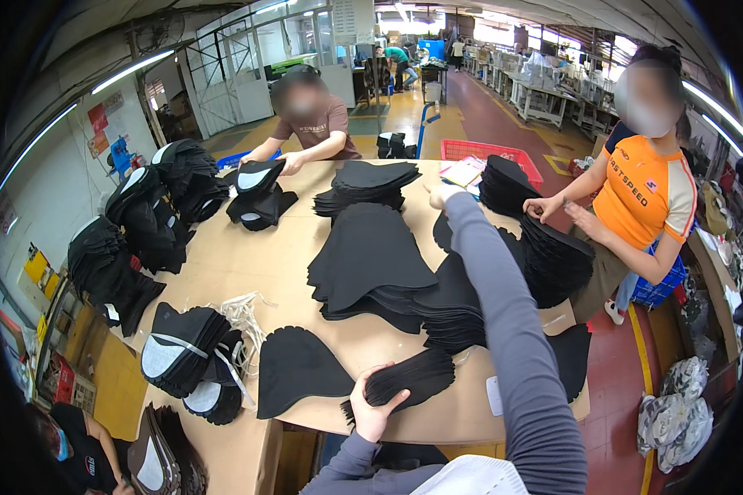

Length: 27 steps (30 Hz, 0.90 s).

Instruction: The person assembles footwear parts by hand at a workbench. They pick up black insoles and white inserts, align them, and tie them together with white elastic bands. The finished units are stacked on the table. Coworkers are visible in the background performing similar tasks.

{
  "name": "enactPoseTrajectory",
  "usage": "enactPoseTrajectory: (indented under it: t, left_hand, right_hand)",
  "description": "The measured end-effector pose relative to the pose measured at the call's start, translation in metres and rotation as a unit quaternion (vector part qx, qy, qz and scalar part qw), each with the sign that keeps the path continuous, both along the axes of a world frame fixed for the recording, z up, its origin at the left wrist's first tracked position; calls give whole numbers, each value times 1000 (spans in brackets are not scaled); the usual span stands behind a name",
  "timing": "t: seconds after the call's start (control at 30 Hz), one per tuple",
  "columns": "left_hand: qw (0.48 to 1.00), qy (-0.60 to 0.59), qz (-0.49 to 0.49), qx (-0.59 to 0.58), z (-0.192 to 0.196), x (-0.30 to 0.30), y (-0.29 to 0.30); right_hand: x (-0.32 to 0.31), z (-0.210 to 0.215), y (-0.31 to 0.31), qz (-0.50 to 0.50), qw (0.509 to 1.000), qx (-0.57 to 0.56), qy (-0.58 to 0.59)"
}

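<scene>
My left hand is closed round the end of a bundle of black fabric pieces at the table's near edge, its thumb and fingers on either side. A single flat black piece with a scalloped edge lies just left of it. My right arm stretches far across the table. My right hand is beside some coloured papers and above black pieces; its fingers are too small and turned away to read. Between my hands stands a large pile of black cut pieces, with another stack against its right.
Tied black-and-white bundles and white cord lie at left, near tall black stacks. A co-worker in brown handles pieces across the table; another in orange touches a stack at right. A red crate stands behind.
</scene>
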State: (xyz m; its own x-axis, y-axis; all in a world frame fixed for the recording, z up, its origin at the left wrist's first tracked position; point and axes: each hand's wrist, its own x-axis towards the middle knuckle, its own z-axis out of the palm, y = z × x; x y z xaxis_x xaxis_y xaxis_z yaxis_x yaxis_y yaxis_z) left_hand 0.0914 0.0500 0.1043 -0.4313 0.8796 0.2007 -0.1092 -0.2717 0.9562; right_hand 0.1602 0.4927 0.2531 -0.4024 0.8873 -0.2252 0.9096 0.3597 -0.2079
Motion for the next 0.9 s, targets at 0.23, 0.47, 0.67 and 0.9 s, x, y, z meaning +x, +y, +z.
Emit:
enactPoseTrajectory:
  t: [0.23, 0.47, 0.67, 0.9]
  left_hand:
    - [999, 47, 15, -17, 1, -6, -16]
    - [996, 57, 22, 65, -2, 11, -12]
    - [992, -86, 5, 87, 7, 22, -44]
    - [910, -350, -30, 219, 32, 10, -80]
  right_hand:
    - [93, -49, -230, 356, 814, -247, 386]
    - [165, -255, -414, -242, 567, -124, 777]
    - [97, -291, -469, -140, 540, -312, 769]
    - [72, -271, -445, -45, 470, -260, 843]
